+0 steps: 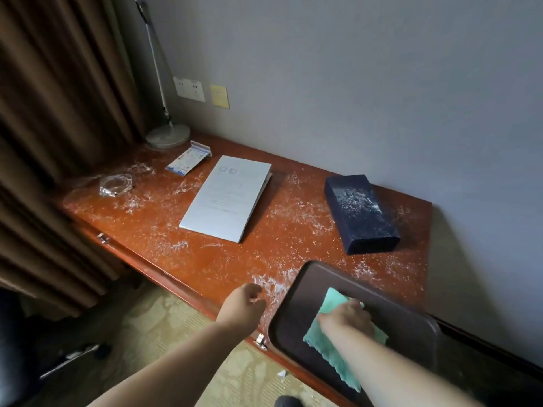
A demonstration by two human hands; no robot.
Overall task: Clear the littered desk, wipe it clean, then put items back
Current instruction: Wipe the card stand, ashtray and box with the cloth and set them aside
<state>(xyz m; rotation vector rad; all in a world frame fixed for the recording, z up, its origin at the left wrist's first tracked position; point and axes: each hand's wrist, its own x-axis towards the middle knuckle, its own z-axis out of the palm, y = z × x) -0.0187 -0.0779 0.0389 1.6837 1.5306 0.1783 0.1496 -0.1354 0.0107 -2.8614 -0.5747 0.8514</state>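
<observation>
Two bare hands are seen over a reddish wooden desk strewn with white litter. Far beyond the left hand, a crumpled clear wrapper, a lamp base and a small blue-and-white card are ranged along the desk's far left, with a white booklet lying flat nearer that hand. The left hand is held loosely curled at the desk's near edge, grasping nothing, just beside a clump of litter. To its right, a dark brown tray is set on the desk's near corner, and the right hand is pressed flat on a green cloth inside it. Beyond the right hand, a dark blue box dusted with litter is seen near the wall.
</observation>
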